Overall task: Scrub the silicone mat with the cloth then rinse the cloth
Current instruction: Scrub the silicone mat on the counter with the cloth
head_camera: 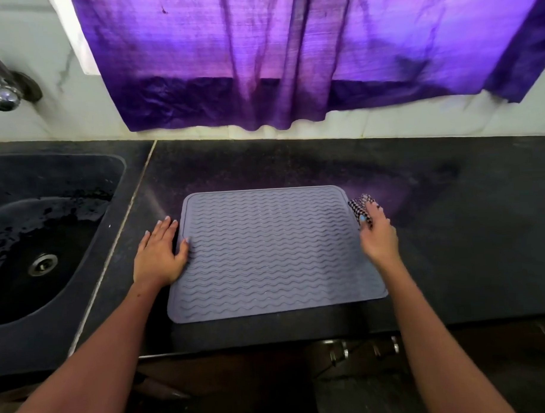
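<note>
While a purple curtain [290, 57] hangs over the white wall behind, the dark table [451, 231] is seen with a black sink [49, 232] set into it on the left. A metal drain [42, 264] is seen at the bottom of the sink, and a steel tap [1, 89] is fixed on the wall above it. Nothing is placed on the mat, so its top is not blocked.

The grey mat [273, 252] is laid flat on the table, near the front edge, and its surface is covered with wavy ridges. The left hand [160, 256] is pressed flat at the left edge of the mat, with the fingers straight and the thumb on the mat. A checked cloth [362, 207] is held in the grip of the right hand [377, 233], just beside the far right corner of the mat.
</note>
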Demonstrator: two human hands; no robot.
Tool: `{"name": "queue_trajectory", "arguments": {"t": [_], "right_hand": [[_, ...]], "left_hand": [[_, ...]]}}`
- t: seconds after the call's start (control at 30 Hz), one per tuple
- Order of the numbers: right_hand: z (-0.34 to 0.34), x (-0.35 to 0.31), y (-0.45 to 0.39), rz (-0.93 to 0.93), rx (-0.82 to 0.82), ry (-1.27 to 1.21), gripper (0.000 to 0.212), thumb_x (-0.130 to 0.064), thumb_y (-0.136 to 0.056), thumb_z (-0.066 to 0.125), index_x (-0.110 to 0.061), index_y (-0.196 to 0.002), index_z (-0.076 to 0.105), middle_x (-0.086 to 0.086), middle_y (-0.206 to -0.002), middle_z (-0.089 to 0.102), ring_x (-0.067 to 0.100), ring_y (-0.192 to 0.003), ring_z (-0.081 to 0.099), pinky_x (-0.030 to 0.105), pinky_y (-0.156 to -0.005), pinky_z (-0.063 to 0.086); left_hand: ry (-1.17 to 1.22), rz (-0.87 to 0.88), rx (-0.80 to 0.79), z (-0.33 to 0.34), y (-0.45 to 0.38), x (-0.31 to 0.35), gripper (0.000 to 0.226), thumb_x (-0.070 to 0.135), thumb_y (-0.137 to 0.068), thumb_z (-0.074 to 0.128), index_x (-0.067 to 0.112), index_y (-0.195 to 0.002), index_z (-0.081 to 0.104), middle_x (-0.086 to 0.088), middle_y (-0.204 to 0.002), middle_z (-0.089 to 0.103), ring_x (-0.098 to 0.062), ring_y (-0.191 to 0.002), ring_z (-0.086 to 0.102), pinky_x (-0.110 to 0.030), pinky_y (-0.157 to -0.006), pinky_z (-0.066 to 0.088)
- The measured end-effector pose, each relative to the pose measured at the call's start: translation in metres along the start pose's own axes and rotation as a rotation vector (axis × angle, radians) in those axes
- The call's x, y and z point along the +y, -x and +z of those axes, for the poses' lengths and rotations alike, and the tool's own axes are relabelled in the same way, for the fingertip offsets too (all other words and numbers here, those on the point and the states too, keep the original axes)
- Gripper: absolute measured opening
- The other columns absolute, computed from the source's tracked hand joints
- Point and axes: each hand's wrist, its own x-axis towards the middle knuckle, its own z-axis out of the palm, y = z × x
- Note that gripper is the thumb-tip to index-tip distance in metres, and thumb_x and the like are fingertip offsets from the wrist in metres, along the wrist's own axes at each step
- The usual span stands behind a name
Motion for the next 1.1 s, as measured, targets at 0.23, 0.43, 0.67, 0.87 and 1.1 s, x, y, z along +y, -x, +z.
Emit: {"name": "queue_trajectory", "arguments": {"t": [0.23,0.43,0.67,0.87,1.1], "right_hand": [[0.038,0.034,0.055,-0.237,-0.113,0.376,0.064,-0.016,-0.093,0.04,-0.007,-0.149,0.012,0.009,-0.158,0.011,0.019,-0.147,0.008,0.03,-0.119,0.002],[0.015,0.037,0.033,-0.017,-0.258,-0.146,0.045,-0.016,-0.097,0.044,-0.02,-0.141,0.04,-0.003,-0.149,0.036,0.017,-0.139,0.032,0.034,-0.114,0.026],[-0.006,0.011,0.041,0.35,0.107,-0.548,0.041,-0.013,-0.098,0.042,-0.013,-0.139,0.044,0.007,-0.144,0.044,0.028,-0.131,0.042,0.042,-0.111,0.033],[0.029,0.043,0.088,-0.164,-0.02,0.394,0.064,-0.02,-0.093,0.043,-0.007,-0.149,0.015,0.008,-0.157,0.016,0.02,-0.146,0.012,0.034,-0.12,0.004],[0.003,0.037,0.055,0.078,-0.218,-0.054,0.045,-0.02,-0.095,0.048,-0.017,-0.139,0.044,0.004,-0.147,0.041,0.026,-0.136,0.037,0.036,-0.114,0.028]], "left_hand": [[0.002,0.01,0.001,0.001,0.0,-0.002,0.087,0.062,-0.078,0.013,0.01,-0.143,0.036,-0.006,-0.154,0.028,-0.018,-0.143,0.02,-0.036,-0.117,0.009],[0.019,0.019,-0.014,-0.001,0.0,-0.001,0.082,0.057,-0.08,0.019,0.007,-0.141,0.038,-0.009,-0.152,0.029,-0.022,-0.143,0.022,-0.038,-0.117,0.011],[0.339,-0.054,-0.063,-0.017,0.015,-0.001,0.047,0.027,-0.097,0.043,0.0,-0.135,0.046,-0.017,-0.149,0.033,-0.028,-0.142,0.023,-0.042,-0.118,0.011],[0.146,0.017,-0.048,-0.013,0.05,0.001,0.085,0.06,-0.08,0.022,0.002,-0.14,0.04,-0.016,-0.15,0.03,-0.03,-0.142,0.023,-0.041,-0.116,0.013],[0.062,-0.003,0.01,-0.009,0.05,0.005,0.085,0.06,-0.078,0.019,0.004,-0.138,0.043,-0.015,-0.149,0.034,-0.029,-0.14,0.027,-0.041,-0.116,0.017]]}}
